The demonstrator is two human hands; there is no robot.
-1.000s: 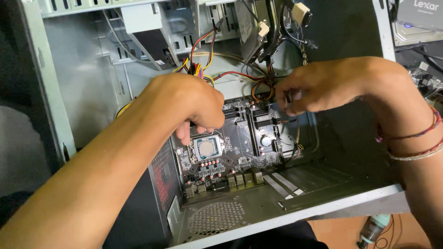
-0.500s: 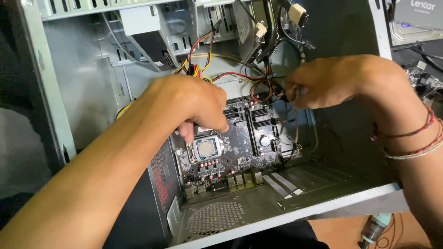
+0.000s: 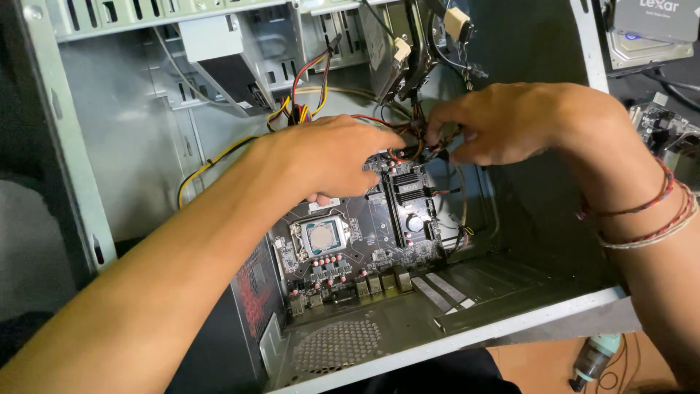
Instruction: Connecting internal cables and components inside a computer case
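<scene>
Both hands, left hand (image 3: 332, 157) and right hand (image 3: 503, 120), pinch the cable bundle (image 3: 412, 138) with their fingers above the seated motherboard (image 3: 364, 237), wiring unfinished.

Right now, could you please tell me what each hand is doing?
Left hand: fingers curled at the cables; grip cannot be told.
Right hand: fingers pinched on the same cables.

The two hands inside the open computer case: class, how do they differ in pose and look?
The left hand reaches in from the lower left, palm down over the circuit board; the right hand comes from the right, higher up. The right wrist wears thread bracelets; the left wrist is bare. The right fingers pinch at the red and black wires; the left fingers curl beside them. Both are bare and meet at the same wires.
</scene>
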